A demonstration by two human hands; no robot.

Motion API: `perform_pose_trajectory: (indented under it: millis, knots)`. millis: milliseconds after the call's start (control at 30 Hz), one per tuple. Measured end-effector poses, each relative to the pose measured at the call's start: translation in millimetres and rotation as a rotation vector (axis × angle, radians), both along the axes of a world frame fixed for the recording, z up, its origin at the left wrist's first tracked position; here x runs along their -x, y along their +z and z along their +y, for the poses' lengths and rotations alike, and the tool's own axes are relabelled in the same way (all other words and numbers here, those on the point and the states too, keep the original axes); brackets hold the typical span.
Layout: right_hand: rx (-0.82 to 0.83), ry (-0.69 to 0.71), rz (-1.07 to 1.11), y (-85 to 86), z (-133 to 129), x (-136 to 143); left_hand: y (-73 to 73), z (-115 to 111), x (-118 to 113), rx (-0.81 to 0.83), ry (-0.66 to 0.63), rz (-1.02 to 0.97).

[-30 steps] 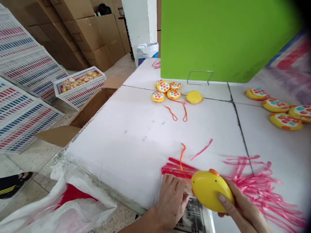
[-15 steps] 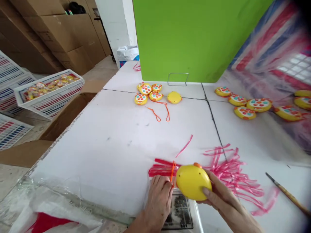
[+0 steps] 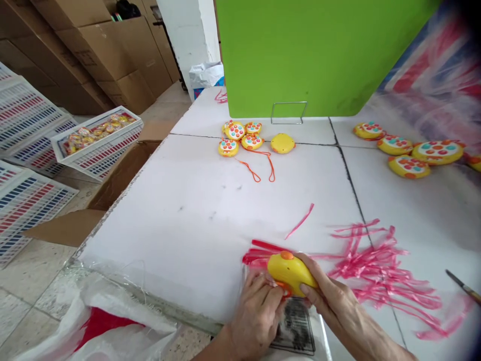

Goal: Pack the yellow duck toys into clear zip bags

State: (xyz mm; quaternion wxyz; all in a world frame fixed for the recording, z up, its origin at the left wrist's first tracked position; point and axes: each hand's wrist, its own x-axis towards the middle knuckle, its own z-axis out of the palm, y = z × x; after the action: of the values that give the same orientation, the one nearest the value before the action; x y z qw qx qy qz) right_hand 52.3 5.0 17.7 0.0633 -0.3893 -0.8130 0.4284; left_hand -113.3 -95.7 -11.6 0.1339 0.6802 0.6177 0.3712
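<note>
My right hand (image 3: 330, 293) is wrapped round a yellow toy (image 3: 291, 273) with orange knobs, its plain back showing and tilted. At the toy's lower edge is an orange cord (image 3: 284, 288), pinched by the closed fingers of my left hand (image 3: 259, 303). The left fingertips are partly hidden by each other. Beneath both hands lies a clear plastic bag (image 3: 295, 328) with a black printed panel. Just beyond them, red-pink plastic ribbon strips (image 3: 259, 252) run under the toy and fan out in a pink tangle (image 3: 376, 265) on the right.
Several yellow button toys (image 3: 251, 138) lie in front of a green board (image 3: 323, 55), more toys (image 3: 408, 153) at the right. A wooden-handled tool (image 3: 464, 287) rests at the right edge. Left of the table stand an open carton (image 3: 124, 173) and a white basket (image 3: 97, 140) of wrapped toys.
The toy has tipped over and moved toward my left hand. My left fingers have drawn the cord down beside it; its loop no longer stands upright. The view has shifted leftward.
</note>
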Motion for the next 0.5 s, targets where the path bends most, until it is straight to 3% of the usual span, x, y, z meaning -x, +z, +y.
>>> perform_pose_trajectory:
  millis: [67,133,233,333,500]
  knots:
    - [-0.010,-0.005,-0.035,-1.9,0,-6,9.0,-2,12,-0.039,0.039,-0.065]
    - [-0.023,-0.017,-0.063,-1.7,0,-9,16.4,-3,25,-0.009,0.161,-0.138]
    - [-0.046,-0.010,-0.059,3.4,0,-9,21.3,1,38,0.253,0.347,-0.317]
    - [-0.066,0.035,-0.072,13.1,3,-1,17.2,11,39,0.484,0.317,-0.509]
    - [-0.186,0.238,-0.149,25.5,10,16,1.9,22,33,0.516,0.285,-0.547]
